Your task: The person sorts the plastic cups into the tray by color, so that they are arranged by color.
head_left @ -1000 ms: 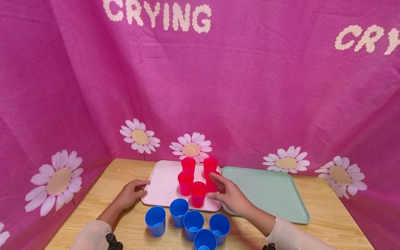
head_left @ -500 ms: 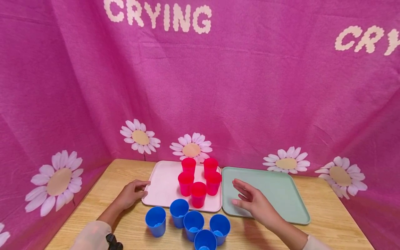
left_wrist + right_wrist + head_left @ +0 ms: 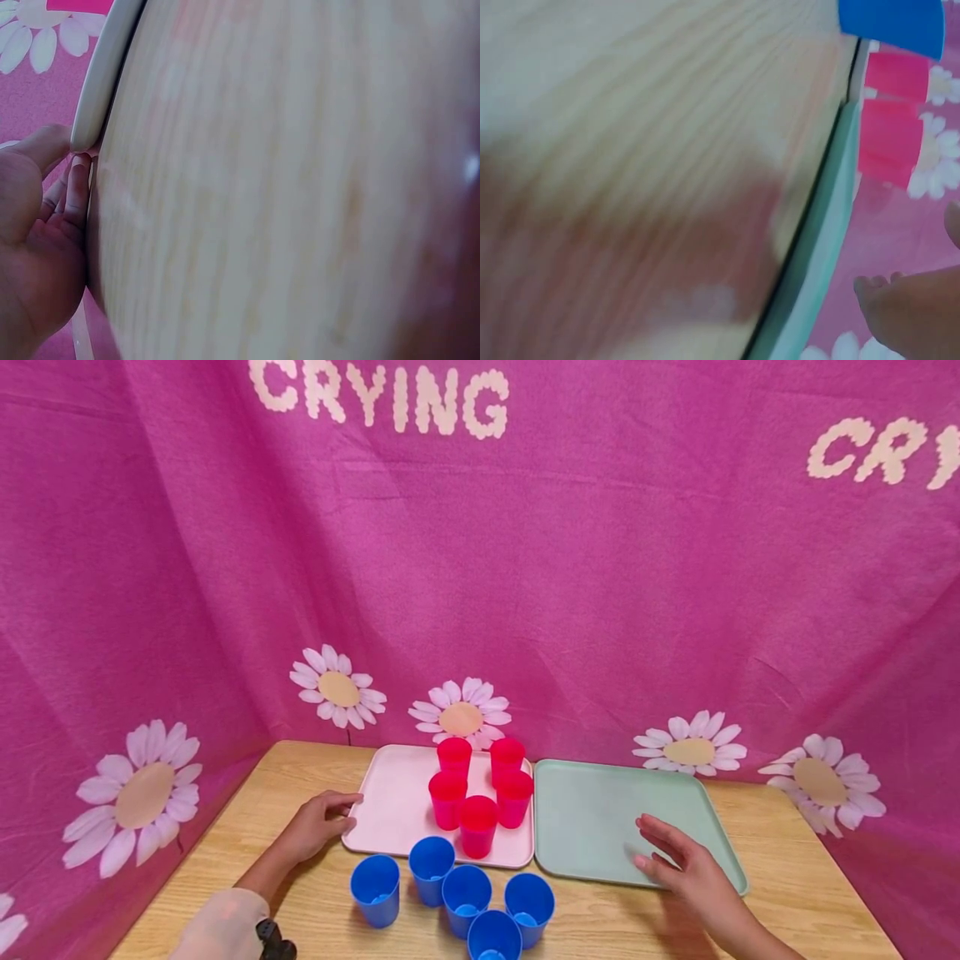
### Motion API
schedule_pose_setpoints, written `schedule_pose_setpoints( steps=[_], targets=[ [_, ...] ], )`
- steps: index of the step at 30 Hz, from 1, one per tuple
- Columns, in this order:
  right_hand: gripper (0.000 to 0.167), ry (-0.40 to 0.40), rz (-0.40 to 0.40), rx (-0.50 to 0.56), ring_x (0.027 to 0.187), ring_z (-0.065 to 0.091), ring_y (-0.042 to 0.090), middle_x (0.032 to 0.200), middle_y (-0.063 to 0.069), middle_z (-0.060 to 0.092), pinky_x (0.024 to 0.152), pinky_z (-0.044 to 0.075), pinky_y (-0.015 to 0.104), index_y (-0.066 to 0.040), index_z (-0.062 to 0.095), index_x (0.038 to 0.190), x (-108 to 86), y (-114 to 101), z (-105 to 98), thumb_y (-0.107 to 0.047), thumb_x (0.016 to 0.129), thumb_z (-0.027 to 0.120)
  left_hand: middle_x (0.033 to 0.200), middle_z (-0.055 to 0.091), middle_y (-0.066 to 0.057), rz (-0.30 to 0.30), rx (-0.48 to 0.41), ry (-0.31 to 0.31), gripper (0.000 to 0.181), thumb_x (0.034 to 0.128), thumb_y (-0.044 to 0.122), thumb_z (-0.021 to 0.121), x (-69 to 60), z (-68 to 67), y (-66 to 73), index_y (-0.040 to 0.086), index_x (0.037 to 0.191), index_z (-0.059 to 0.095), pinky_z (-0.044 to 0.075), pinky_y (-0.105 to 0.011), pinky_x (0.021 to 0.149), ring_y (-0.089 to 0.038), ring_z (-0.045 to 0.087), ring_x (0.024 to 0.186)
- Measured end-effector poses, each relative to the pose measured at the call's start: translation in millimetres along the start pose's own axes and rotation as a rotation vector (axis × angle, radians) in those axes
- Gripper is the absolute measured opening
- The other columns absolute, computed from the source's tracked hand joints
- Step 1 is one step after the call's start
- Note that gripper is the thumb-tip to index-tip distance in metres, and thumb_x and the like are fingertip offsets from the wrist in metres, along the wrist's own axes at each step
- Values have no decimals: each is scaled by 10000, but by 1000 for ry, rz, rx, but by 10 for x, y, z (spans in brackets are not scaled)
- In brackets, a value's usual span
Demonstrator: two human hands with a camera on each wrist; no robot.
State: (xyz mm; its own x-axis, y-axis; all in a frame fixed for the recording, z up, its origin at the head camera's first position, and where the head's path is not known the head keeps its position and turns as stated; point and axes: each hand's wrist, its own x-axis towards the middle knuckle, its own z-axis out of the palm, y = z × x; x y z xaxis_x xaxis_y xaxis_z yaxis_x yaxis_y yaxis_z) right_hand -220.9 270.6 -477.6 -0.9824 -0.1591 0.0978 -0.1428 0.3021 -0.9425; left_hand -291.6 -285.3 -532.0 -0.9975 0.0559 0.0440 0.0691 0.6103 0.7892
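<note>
Left of the pink tray [image 3: 390,802], my left hand [image 3: 318,822] pinches its edge; right of it, my right hand [image 3: 690,868] hovers, thumb wide.

High head view, wrist views near tabletop [image 3: 600,918]

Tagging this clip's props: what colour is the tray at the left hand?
Pale pink; the tray shows best in the head view.
</note>
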Motion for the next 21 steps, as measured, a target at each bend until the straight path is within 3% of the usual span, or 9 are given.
schedule_pose_setpoints(
  steps=[3,9,14,21],
  targets=[
    [625,22,64,-51,1170,465,-203,1541,253,450,910,504,134,60,394,1533,-59,112,-152,-151,1013,670,1137,643,-113,2,5,-3,406,938,-18,710,-2,0,-1,1,1341,666,522,-408,971,-238,583,1037],
    [617,69,116,-240,1118,453,-204,1493,260,507,864,481,103,61,426,1515,-145,305,-453,-236,1027,661,1132,638,-114,3,2,-4,408,939,-14,709,2,-2,8,-3,1344,661,517,-441,983,-241,571,1034],
    [693,65,257,-328,1195,557,33,1510,287,483,826,459,91,62,393,1531,-148,402,-675,-359,1036,635,1122,640,-106,1,5,-5,408,936,-28,706,4,1,-3,-2,1340,666,514,-399,967,-238,568,1030],
    [681,116,319,-379,1191,597,218,1488,308,489,774,477,108,84,429,1487,-100,555,-872,-386,1036,629,1135,644,-122,4,-1,-6,411,935,-23,710,4,-7,4,-4,1343,662,524,-411,966,-245,578,1035]
  ],
)
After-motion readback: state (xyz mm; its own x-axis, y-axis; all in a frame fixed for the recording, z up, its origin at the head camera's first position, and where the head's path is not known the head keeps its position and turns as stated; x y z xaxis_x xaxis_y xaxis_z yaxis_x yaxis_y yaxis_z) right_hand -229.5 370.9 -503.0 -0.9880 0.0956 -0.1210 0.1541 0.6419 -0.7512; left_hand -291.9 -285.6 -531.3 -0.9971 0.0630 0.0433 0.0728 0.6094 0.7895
